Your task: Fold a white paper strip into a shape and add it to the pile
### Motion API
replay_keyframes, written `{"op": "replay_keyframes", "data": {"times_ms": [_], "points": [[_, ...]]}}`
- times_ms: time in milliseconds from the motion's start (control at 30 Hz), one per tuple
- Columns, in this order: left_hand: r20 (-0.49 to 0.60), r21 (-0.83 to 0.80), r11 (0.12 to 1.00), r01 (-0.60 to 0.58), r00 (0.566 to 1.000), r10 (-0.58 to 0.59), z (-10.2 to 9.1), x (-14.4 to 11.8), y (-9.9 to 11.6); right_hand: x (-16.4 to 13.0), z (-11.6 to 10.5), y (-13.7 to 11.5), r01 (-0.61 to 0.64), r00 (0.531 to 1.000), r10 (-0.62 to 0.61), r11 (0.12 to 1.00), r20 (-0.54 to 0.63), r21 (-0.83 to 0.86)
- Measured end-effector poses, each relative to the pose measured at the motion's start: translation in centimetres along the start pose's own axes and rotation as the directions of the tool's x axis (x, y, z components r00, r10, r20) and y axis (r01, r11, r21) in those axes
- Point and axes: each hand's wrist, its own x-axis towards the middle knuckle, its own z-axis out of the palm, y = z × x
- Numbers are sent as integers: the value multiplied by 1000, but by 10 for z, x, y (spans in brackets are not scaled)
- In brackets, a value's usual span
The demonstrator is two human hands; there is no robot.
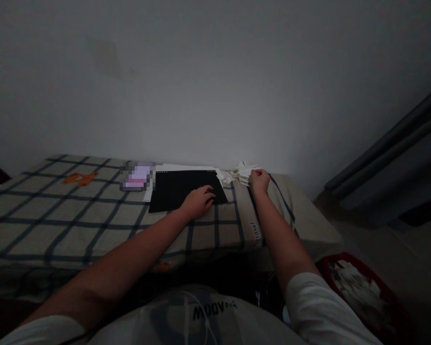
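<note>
A black sheet (175,189) with punched holes along its far edge lies on the checked tablecloth. White paper (148,192) shows from under its left and far sides. My left hand (198,201) rests on the right part of the black sheet, fingers loosely bent and somewhat apart. Just right of the sheet is a pile of torn or crumpled white paper (241,173). My right hand (259,181) is at the right side of this pile, its fingers pinched together. What the pinch holds, if anything, is too small and dark to make out.
A blurred-out phone-like screen (138,177) lies left of the sheet. The cloth-covered table (111,235) stands against a plain wall (215,96). On the floor at right is a red bin (325,266) with white scraps. Grey curtains (391,163) hang at far right.
</note>
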Motion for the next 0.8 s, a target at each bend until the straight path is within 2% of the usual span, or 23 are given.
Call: {"op": "replay_keyframes", "data": {"times_ms": [33, 100, 167, 233, 333, 433, 467, 500, 567, 600, 633, 667, 700, 800], "points": [[-4, -1, 1000, 5, 1000, -5, -1, 0, 0, -5, -2, -4, 10, 1000, -11, 1000, -23, -17], [-1, 2, 1000, 7, 1000, -7, -2, -1, 2, -15, -6, -12, 154, 987, -158, 983, -37, -96], [3, 11, 1000, 6, 1000, -6, -3, -1, 5, -26, -10, -22, 272, 962, -272, 951, 16, -146], [0, 29, 1000, 7, 1000, -7, -5, -1, 7, -36, -14, -35, 338, 941, -331, 927, 70, -165], [5, 66, 998, 15, 1000, -15, -10, -4, 7, -52, -19, -59, 486, 865, -458, 867, 204, -114], [27, 90, 995, 35, 999, -38, -22, -14, -6, -71, -18, -82, 572, 784, -542, 820, 301, -11], [52, 88, 996, 33, 998, -37, -27, -20, -12, -79, -16, -87, 602, 734, -568, 798, 371, 32], [81, 82, 996, 29, 996, -35, -32, -26, -20, -86, -14, -91, 650, 641, -604, 756, 473, 84], [126, 88, 996, 33, 991, -44, -42, -39, -34, -99, -7, -93, 737, 426, -648, 653, 631, 172], [142, 96, 995, 39, 989, -53, -47, -45, -41, -105, -4, -93, 767, 342, -648, 611, 681, 195], [155, 98, 994, 48, 986, -63, -50, -50, -47, -110, 0, -93, 785, 281, -636, 583, 719, 208], [172, 93, 994, 54, 983, -69, -53, -54, -52, -114, 4, -92, 794, 240, -616, 569, 751, 213], [202, 79, 996, 45, 978, -61, -55, -58, -56, -118, 7, -92, 797, 217, -595, 566, 774, 211], [232, 66, 997, 47, 971, -61, -55, -63, -66, -126, 15, -96, 796, 202, -539, 577, 818, 183]]}}
